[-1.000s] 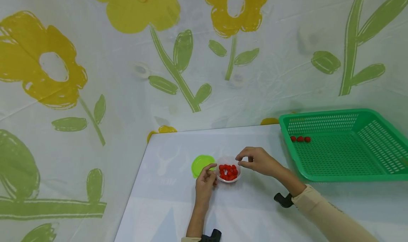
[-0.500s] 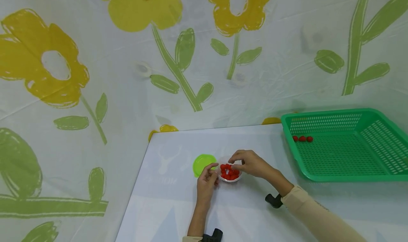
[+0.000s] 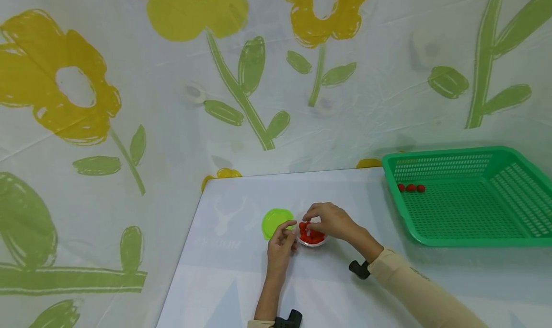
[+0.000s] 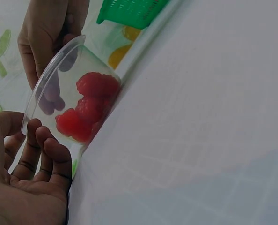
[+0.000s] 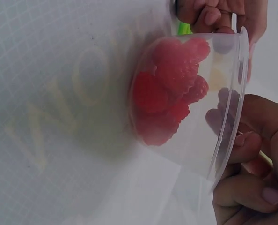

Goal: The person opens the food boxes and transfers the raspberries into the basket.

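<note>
A clear plastic tub (image 3: 311, 244) stands on the white table with several red raspberries (image 4: 90, 108) inside. My left hand (image 3: 279, 249) is at its left side; in the left wrist view its fingers (image 4: 33, 136) hold the rim. My right hand (image 3: 334, 221) reaches over the tub from the right. Through the clear wall in the right wrist view, its fingertips (image 5: 216, 119) are inside the tub, above the raspberries, with nothing visible between them. A light green lid (image 3: 276, 222) lies just left of the tub, partly behind my left hand.
A green plastic basket (image 3: 461, 244) stands on the right of the table, with 3 red berries (image 3: 411, 187) by its left wall. A flower-printed cloth (image 3: 172, 102) hangs behind and to the left of the table.
My right hand has moved left and down from the tub's right edge, so its fingertips are now within the tub. My left hand stays at the tub's left side.
</note>
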Available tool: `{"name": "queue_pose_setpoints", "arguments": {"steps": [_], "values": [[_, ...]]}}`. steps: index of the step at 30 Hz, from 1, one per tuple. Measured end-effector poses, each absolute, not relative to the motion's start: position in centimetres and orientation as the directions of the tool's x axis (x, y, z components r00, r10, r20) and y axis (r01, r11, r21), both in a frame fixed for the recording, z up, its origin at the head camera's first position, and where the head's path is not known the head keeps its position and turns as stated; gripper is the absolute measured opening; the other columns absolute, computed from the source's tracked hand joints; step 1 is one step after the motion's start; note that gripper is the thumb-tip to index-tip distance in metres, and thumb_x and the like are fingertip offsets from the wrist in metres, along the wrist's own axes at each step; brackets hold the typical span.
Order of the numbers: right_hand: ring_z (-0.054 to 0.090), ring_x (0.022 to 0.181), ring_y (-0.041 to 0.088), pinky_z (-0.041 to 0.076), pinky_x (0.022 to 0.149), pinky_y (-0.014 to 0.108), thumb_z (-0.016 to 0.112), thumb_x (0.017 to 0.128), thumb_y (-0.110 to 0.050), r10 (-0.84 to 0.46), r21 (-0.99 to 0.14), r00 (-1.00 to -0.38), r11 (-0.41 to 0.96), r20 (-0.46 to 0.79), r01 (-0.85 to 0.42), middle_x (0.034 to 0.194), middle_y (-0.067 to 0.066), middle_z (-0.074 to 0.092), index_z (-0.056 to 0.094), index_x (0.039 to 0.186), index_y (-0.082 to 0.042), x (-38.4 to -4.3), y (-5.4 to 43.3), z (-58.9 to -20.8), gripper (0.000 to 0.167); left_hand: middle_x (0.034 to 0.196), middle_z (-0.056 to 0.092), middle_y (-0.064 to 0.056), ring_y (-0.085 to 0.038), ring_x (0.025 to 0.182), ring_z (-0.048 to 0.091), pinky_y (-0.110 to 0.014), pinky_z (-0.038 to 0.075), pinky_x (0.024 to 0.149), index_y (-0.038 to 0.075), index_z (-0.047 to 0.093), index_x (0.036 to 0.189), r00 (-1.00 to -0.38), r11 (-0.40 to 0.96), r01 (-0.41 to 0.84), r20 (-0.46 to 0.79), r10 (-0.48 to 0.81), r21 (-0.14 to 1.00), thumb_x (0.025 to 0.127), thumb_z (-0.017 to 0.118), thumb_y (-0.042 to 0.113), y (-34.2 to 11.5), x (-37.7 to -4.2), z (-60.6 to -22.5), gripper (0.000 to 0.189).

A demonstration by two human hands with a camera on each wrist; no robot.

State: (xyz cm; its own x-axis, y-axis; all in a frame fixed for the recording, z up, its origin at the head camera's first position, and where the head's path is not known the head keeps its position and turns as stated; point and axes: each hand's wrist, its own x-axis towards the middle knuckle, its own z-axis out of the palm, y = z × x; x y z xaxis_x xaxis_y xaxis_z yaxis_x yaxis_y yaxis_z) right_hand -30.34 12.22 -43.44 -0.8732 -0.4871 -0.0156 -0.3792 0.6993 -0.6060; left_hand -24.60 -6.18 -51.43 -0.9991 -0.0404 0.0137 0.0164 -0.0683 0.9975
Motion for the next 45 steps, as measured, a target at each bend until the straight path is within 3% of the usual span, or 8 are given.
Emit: {"name": "queue_pose_setpoints", "arguments": {"steps": [13, 21, 32, 38, 45], "values": [[0.065, 0.090, 0.020, 0.056, 0.068, 0.038, 0.083, 0.083, -0.019, -0.431, -0.381, -0.902, 0.837, -0.015, -0.393, 0.100, -0.003, 0.068, 0.080, 0.102, -0.019, -29.6, 10.2, -43.5, 0.019, 0.088, 0.059, -0.010, -0.020, 0.069, 0.055, -0.024, 0.050, 0.061, 0.011, 0.066, 0.125, -0.999, -0.084, 0.028, 0.025, -0.037, 0.996, 0.098, 0.066, 0.019, -6.1, -24.4, -51.3, 0.027], [0.065, 0.075, 0.018, 0.056, 0.061, 0.034, 0.081, 0.083, -0.012, -0.475, -0.322, -0.866, 0.804, 0.155, -0.499, 0.091, 0.000, 0.066, 0.077, 0.091, -0.014, -29.0, 9.8, -45.3, 0.009, 0.087, 0.059, -0.009, -0.017, 0.068, 0.055, -0.024, 0.050, 0.061, 0.010, 0.066, 0.124, -0.999, -0.099, 0.036, 0.034, -0.027, 0.994, 0.099, 0.065, 0.018, -6.1, -24.4, -51.8, 0.026], [0.065, 0.086, 0.020, 0.058, 0.072, 0.035, 0.083, 0.082, -0.014, -0.426, -0.482, -0.900, 0.771, 0.097, -0.417, 0.097, 0.000, 0.069, 0.079, 0.098, -0.013, -28.7, 10.8, -43.7, 0.016, 0.088, 0.060, -0.010, -0.018, 0.069, 0.055, -0.024, 0.051, 0.061, 0.011, 0.066, 0.125, -0.999, -0.085, 0.031, 0.029, -0.028, 0.996, 0.097, 0.067, 0.022, -6.1, -24.5, -51.5, 0.029], [0.065, 0.090, 0.021, 0.057, 0.069, 0.026, 0.083, 0.082, -0.012, -0.425, -0.600, -0.897, 0.690, 0.117, -0.405, 0.097, -0.003, 0.069, 0.079, 0.099, -0.013, -28.5, 12.3, -43.0, 0.017, 0.089, 0.060, -0.011, -0.026, 0.071, 0.055, -0.023, 0.050, 0.062, 0.011, 0.066, 0.126, -0.999, -0.087, -0.003, -0.006, -0.037, 0.996, 0.098, 0.065, 0.013, -6.1, -24.6, -51.1, 0.028], [0.056, 0.073, 0.012, 0.052, 0.059, 0.022, 0.082, 0.083, -0.011, -0.463, -0.697, -0.876, 0.583, 0.138, -0.418, 0.096, -0.006, 0.069, 0.078, 0.100, -0.012, -28.1, 14.0, -41.6, 0.017, 0.089, 0.060, -0.013, -0.041, 0.075, 0.054, -0.027, 0.052, 0.064, 0.007, 0.065, 0.125, -0.999, -0.051, -0.014, -0.016, -0.030, 0.999, 0.099, 0.061, 0.007, -5.9, -24.0, -49.1, 0.026]]}}
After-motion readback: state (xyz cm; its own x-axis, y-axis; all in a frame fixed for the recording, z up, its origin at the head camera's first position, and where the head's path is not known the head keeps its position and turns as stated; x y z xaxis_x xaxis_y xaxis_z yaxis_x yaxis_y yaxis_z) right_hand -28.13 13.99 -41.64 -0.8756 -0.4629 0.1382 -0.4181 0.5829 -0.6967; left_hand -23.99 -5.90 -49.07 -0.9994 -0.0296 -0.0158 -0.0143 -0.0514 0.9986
